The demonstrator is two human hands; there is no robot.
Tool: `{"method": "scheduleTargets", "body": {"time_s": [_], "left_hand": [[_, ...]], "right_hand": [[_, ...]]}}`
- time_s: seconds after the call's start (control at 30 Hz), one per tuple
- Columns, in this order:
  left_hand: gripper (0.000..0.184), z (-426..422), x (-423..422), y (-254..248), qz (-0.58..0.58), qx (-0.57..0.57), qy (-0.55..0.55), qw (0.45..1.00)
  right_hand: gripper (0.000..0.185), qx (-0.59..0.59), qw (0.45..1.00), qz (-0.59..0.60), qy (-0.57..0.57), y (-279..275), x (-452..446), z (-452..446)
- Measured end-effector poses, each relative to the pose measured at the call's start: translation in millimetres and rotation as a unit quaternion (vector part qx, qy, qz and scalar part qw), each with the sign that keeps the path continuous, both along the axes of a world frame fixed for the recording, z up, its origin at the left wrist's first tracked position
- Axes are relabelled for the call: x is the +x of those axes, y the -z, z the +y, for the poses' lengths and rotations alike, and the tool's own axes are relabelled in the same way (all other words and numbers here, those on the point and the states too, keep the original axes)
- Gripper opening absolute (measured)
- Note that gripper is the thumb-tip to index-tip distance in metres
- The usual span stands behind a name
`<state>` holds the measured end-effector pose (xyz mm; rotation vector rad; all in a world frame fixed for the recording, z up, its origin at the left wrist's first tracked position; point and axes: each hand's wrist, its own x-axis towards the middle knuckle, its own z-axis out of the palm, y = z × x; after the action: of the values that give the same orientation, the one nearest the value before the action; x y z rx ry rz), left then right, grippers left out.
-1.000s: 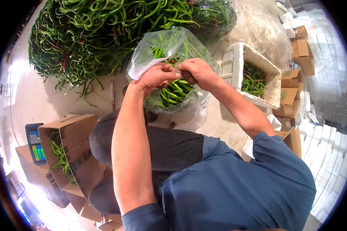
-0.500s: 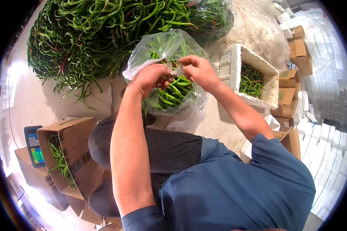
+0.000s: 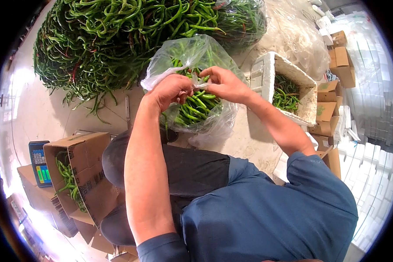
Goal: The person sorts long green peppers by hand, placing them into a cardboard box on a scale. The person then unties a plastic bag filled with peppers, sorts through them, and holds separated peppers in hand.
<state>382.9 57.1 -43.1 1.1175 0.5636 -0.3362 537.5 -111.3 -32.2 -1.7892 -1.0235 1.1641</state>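
Observation:
A clear plastic bag (image 3: 166, 59) holds green chili peppers (image 3: 196, 107) on the floor between my knees and a big pile. Both hands meet over the middle of the bag. My left hand (image 3: 174, 91) is closed, its fingers curled on gathered plastic. Close beside it, my right hand (image 3: 225, 85) pinches a twisted piece of the same plastic between thumb and fingers. Peppers show through the film above and below my hands.
A large heap of green chili peppers (image 3: 96, 48) lies beyond the bag. A white foam box (image 3: 266, 83) with peppers stands right. At left are a cardboard box (image 3: 89, 157) holding peppers and a scale display (image 3: 40, 163). Several cartons (image 3: 343, 65) line the right side.
My right thumb and fingers have shifted on the gathered plastic, the thumb now lower and stretched toward my left hand. The bag stays in place.

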Motion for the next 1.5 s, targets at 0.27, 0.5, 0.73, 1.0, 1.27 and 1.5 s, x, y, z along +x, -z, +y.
{"method": "scheduleTargets", "body": {"time_s": [0.27,0.5,0.73,1.0,1.27,1.5], "left_hand": [[0.012,-5,7,-6,0.019,0.046,0.022,0.999],[0.014,0,5,-1,0.032,0.076,0.042,0.996],[0.014,-1,3,-5,0.062,0.07,0.056,0.994],[0.014,-1,1,-2,0.072,0.1,0.098,0.987],[0.014,-5,5,2,0.058,0.141,0.113,0.982],[0.018,-9,5,7,0.022,0.232,0.149,0.961]], "right_hand": [[0.037,-0.055,0.99,0.12,0.042,-13,10,0],[0.012,0.187,0.94,-0.282,0.04,-13,-16,1],[0.012,0.208,0.89,-0.406,-0.013,10,-34,1],[0.013,0.232,0.907,-0.35,-0.036,28,-30,3],[0.015,0.274,0.87,-0.405,-0.067,31,-26,1],[0.017,0.275,0.864,-0.417,-0.058,39,-31,2]]}}
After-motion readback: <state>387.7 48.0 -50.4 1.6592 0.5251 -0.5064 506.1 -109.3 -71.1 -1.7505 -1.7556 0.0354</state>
